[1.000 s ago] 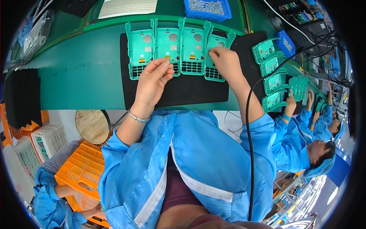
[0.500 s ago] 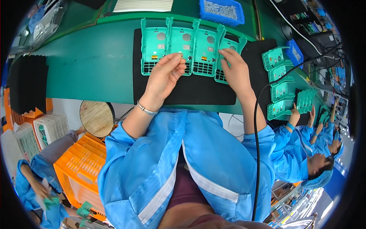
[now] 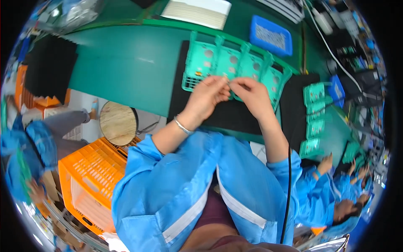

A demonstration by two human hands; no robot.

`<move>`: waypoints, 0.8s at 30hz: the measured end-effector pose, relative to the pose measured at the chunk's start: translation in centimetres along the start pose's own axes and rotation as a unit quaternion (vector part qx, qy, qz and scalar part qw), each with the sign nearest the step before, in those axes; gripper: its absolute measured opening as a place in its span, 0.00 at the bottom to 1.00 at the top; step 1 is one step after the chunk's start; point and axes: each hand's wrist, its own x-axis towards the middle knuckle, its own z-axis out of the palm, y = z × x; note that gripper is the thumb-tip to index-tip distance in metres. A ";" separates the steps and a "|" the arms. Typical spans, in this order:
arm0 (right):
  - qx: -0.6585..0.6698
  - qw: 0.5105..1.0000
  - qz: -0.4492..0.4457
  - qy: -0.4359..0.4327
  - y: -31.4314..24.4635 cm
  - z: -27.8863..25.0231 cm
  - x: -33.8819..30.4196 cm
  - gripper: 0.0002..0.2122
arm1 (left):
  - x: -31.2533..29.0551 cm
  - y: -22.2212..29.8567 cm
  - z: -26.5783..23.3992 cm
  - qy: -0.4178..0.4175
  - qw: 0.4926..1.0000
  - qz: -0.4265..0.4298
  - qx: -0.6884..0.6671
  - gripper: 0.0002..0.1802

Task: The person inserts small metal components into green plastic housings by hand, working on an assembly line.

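Observation:
Above a row of green plastic housings, my left hand (image 3: 205,101) and my right hand (image 3: 254,96) meet at the fingertips. Both are closed in a pinch, and a tiny pale piece seems to be between them, too small and blurred to name. The leftmost housing (image 3: 201,61) shows a round mark and a grid of slots at its near end. Next to it stand a second housing (image 3: 228,61), a third (image 3: 252,65) and a rightmost one (image 3: 275,80), their near ends partly hidden by my hands. All of them rest on a black mat (image 3: 226,117).
A blue tray (image 3: 268,20) of small parts stands behind the housings, near a ridged pale stack (image 3: 195,12). More green housings (image 3: 315,94) line the bench at right, beside co-workers in blue. An orange crate (image 3: 94,168) and a round stool (image 3: 118,122) are at left. A black cable (image 3: 289,189) hangs by my right arm.
My right hand has come away from the rightmost housing and now meets my left hand's fingertips. The whole view has shifted, so the bench sits further right and lower.

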 end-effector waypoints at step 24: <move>-0.266 0.958 0.032 0.102 3.3 -3.4 5.0 0.10 | -0.5 0.9 -1.2 0.013 0.999 0.025 0.039 0.15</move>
